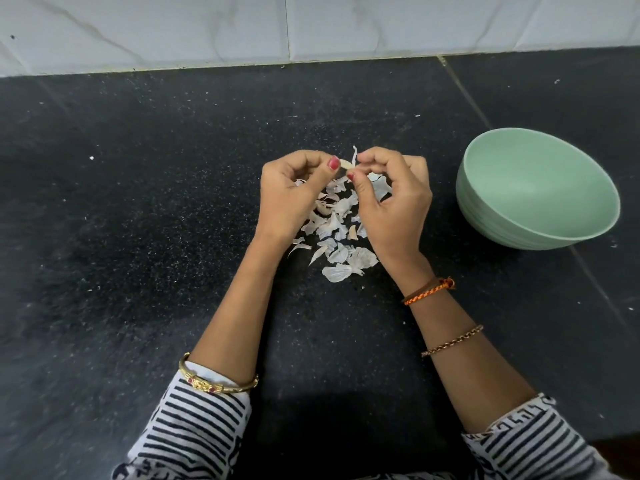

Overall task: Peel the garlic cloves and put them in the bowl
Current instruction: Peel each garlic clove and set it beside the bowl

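Note:
My left hand (291, 195) pinches a pale garlic clove (345, 164) between thumb and fingers above the middle of the counter. My right hand (391, 199) meets it from the right, its thumb and finger closed on a thin strip of skin (354, 155) that stands up from the clove. Under both hands lies a pile of white garlic skins (337, 237) on the black counter. A pale green bowl (519, 233) stands to the right of my hands; the part of its inside that I see holds nothing.
The black speckled counter (138, 220) runs back to a white tiled wall (311, 26). A joint in the stone (464, 91) crosses the counter diagonally behind and under the bowl. Small skin flecks dot the surface.

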